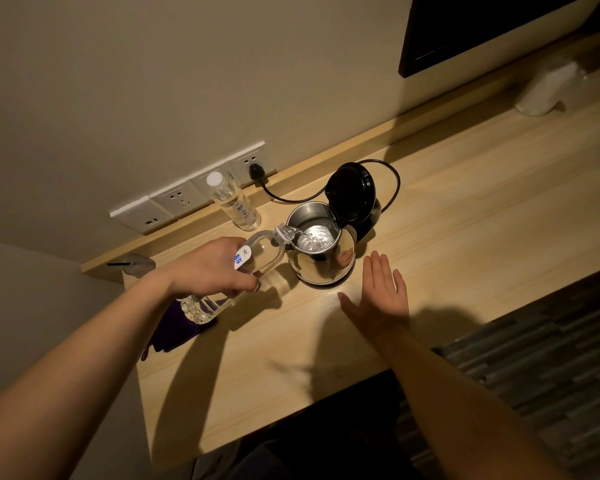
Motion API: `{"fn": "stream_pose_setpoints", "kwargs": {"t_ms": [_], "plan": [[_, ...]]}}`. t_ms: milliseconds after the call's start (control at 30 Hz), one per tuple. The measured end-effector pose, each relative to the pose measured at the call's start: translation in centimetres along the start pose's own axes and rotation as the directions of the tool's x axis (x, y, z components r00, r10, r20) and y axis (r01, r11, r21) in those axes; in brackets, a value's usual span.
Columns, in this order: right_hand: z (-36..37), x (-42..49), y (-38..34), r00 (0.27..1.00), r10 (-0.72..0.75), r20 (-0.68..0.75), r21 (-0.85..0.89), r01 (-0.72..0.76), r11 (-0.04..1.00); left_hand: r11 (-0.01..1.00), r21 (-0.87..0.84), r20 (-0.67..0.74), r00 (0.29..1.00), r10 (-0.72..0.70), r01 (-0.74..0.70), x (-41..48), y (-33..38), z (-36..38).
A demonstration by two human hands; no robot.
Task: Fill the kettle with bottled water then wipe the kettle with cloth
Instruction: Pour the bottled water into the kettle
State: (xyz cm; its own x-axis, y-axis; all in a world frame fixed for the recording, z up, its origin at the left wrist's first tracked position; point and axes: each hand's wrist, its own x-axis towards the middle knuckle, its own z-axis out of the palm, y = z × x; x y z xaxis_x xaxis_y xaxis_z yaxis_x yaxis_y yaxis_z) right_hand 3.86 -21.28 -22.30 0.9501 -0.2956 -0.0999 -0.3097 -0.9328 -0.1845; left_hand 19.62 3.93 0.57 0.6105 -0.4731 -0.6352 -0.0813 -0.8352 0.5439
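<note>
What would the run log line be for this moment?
stage: filling | left hand: pouring bottle into kettle | right hand: flat, empty | cloth: untouched

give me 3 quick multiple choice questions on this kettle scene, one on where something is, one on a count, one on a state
1. Where does the purple cloth lie?
A. on the desk under the left forearm
B. inside the kettle
C. over the sockets

2. How many water bottles are in view?
A. one
B. two
C. four

3. The kettle lid is:
A. shut
B. swung open
C. lying on the desk

Answers:
1 A, it shows beside the tilted bottle.
2 B, the left hand tips one and a capped bottle stands by the wall.
3 B, water streams into the open kettle.
</note>
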Motion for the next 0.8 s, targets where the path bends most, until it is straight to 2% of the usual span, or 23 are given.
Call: {"fn": "stream_pose_setpoints", "kwargs": {"t_ms": [800], "plan": [[-0.6, 0.2, -0.1, 0.998, 0.009, 0.061, 0.002, -0.01, 1.0, 1.0, 0.015, 0.032, 0.999, -0.009, 0.008, -0.4, 1.2, -0.3]]}}
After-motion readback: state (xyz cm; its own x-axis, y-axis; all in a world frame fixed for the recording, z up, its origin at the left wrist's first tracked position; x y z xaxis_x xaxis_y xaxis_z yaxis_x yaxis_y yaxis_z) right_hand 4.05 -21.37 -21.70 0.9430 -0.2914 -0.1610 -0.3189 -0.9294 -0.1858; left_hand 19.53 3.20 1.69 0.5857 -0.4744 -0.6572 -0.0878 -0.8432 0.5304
